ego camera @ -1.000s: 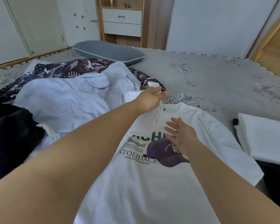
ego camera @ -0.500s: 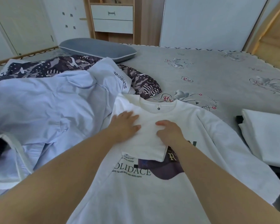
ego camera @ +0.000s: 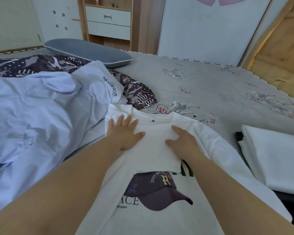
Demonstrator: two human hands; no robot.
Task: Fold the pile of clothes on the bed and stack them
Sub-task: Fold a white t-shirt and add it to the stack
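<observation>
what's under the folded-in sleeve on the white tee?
The folded sleeve covers the white tee chest print; only the cap graphic shows. Both hands press it flat.

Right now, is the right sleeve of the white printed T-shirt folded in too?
No: the white printed T-shirt has only its left sleeve folded across the chest; the right sleeve lies spread out.

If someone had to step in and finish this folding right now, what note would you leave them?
Left hand: flat, fingers spread, pressing the folded-in left sleeve of the white printed T-shirt.
Right hand: resting on the same fold.
Done: left sleeve folded over the chest; a folded white garment lies at the right.
Left: right sleeve still spread out; fold it in, fold the body up, stack it. Then the light blue garment and the dark patterned one.
</observation>
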